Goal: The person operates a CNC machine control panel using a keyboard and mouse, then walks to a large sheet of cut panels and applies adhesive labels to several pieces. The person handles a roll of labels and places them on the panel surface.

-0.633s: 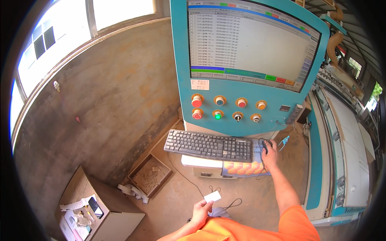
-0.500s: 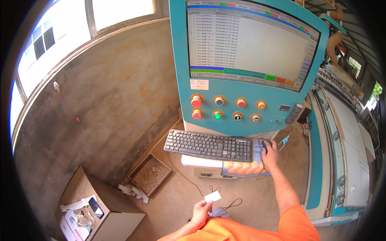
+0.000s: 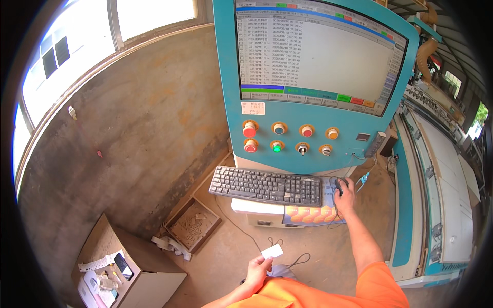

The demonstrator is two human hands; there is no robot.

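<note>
Head view: our right hand point(image 3: 345, 198) wraps the mouse point(image 3: 338, 186) on its pad point(image 3: 310, 214); our left hand point(image 3: 258, 269), nearer us, pinches a white card point(image 3: 272, 251). Left of the right hand lies the keyboard point(image 3: 265, 186); beyond, the screen point(image 3: 344, 59). Pointing seems underway, calling for light, steady fingers.

In front of me, the control-panel monitor point(image 3: 321, 59) shows rows of characters with dates and times beside them, and captioned boxes, some green, red or orange, along its lower edge. Just beneath it I see a small pinkish label point(image 3: 253, 108) with several lines of lettering. Characters are printed on my mouse pad point(image 3: 310, 215) too; the keyboard's point(image 3: 264, 186) legends are too small to read.
</note>
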